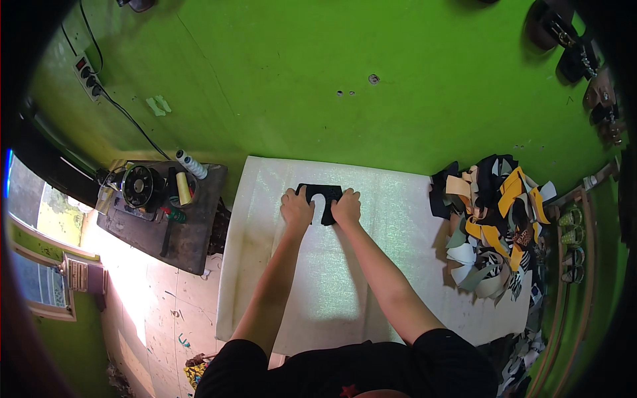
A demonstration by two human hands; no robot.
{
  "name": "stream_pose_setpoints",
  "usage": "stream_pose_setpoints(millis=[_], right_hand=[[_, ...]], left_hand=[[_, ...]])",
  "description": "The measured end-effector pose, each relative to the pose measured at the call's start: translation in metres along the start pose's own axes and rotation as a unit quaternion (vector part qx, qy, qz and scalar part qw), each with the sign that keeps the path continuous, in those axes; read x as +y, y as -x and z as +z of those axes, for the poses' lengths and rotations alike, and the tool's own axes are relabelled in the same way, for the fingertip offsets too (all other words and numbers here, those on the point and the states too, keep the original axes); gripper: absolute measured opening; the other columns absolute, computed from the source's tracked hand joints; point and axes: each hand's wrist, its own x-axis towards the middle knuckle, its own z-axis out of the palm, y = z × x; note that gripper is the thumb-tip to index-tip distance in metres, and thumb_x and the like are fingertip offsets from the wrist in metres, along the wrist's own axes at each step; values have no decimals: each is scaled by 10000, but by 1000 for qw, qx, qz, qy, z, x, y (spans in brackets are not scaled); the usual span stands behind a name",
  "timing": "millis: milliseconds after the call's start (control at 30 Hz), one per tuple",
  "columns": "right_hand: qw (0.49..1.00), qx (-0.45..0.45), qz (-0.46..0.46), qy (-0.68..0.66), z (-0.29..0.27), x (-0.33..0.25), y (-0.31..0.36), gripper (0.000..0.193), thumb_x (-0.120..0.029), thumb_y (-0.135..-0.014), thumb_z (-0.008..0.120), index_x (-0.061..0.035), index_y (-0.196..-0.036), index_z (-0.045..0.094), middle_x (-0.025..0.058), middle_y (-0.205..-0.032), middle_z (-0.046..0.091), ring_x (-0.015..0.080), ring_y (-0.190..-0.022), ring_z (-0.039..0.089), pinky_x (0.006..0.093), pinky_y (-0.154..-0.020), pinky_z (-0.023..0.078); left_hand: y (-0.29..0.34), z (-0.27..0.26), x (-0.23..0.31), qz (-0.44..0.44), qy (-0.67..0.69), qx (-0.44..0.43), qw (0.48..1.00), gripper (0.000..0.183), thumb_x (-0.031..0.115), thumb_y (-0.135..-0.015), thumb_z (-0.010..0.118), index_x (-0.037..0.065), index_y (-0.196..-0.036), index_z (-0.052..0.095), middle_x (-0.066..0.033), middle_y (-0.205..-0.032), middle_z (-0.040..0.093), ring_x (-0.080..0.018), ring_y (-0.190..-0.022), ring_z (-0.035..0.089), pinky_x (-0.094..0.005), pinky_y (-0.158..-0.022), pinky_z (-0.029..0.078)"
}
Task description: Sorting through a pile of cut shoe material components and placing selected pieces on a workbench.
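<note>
A flat black piece (322, 190) with an arch-shaped cut-out lies on the white table (391, 265); its material is hard to tell. My left hand (296, 207) grips its left side, fingers bent over the upper edge. At the right side, my right hand (346, 207) holds it in the same way, with bent fingers. The table's pale surface shows through the cut-out between my hands. Both arms reach forward from the lower edge.
Scraps in black, yellow, white and grey (494, 225) are heaped on the table's right end. A dark sewing-machine table (179, 242) with a black wheel (138, 186) and a thread cone (191, 164) stands left. Beyond is a green wall (285, 79); sandals (572, 255) hang on a right-hand rack.
</note>
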Motion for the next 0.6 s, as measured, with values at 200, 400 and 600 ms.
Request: stream_pose_setpoints(millis=[200, 400, 600], right_hand=[[1000, -16, 8, 5, 2, -2, 1, 412, -176, -718, 649, 21, -1028, 463, 211, -1027, 473, 378, -929, 545, 435, -754, 488], [1000, -17, -18, 9, -3, 4, 1, 422, -184, -718, 651, 9, -1046, 468, 205, -1039, 478, 367, -926, 549, 430, -766, 483], [996, -28, -79, 10, 1, 8, 5, 470, -146, -718, 622, 9, -1126, 448, 209, -1069, 454, 371, -958, 520, 426, -779, 477]], left_hand=[[-3, 5, -2, -4, -1, 15, 1000, 463, 257, -705, 644, 149, -1139, 522, -126, -1087, 453, -307, -1032, 437, -429, -815, 408], [13, 6, 8, 108, -18, 62, 992, 460, 233, -749, 579, 121, -1187, 495, -147, -1289, 356, -325, -1208, 296, -518, -945, 249], [20, 23, 8, 166, -42, -33, 985, 525, 350, -860, 411, 160, -1340, 318, -72, -1435, 176, -300, -1318, 144, -588, -1005, 119]])
